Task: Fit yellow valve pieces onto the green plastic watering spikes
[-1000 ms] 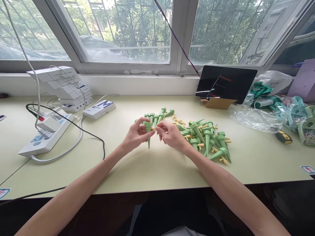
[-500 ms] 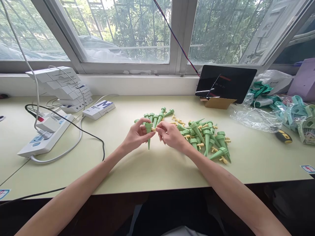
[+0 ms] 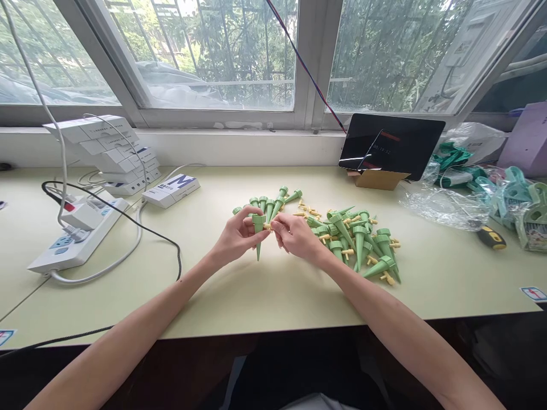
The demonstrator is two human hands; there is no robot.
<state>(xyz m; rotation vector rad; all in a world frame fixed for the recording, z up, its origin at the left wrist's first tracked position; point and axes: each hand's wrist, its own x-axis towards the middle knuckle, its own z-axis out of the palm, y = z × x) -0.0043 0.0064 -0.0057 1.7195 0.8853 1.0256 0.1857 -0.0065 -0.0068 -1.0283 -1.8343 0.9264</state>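
Note:
My left hand [image 3: 236,233] grips a green plant watering spike [image 3: 258,224] upright, its point hanging down above the table. Between the thumb and fingers of my right hand [image 3: 294,233] is a small yellow valve [image 3: 267,226], which meets the spike's side just below its cap. My fingers partly cover where the two parts join. Behind my hands lies a group of green spikes [image 3: 270,206]. To the right is a larger pile of green spikes [image 3: 359,239] with yellow valves among them, and several loose yellow valves [image 3: 308,209] lie between the groups.
A power strip [image 3: 81,230] with cables and stacked white boxes [image 3: 115,151] stand at left, near a single white box [image 3: 171,190]. A tablet [image 3: 391,145] leans on a cardboard stand at the back. Plastic wrap [image 3: 447,205] and a yellow-black tool [image 3: 491,237] lie at right.
Both hands stay nearly in place around the spike. The right fingertips have shifted slightly, and more of the yellow valve shows beside the spike.

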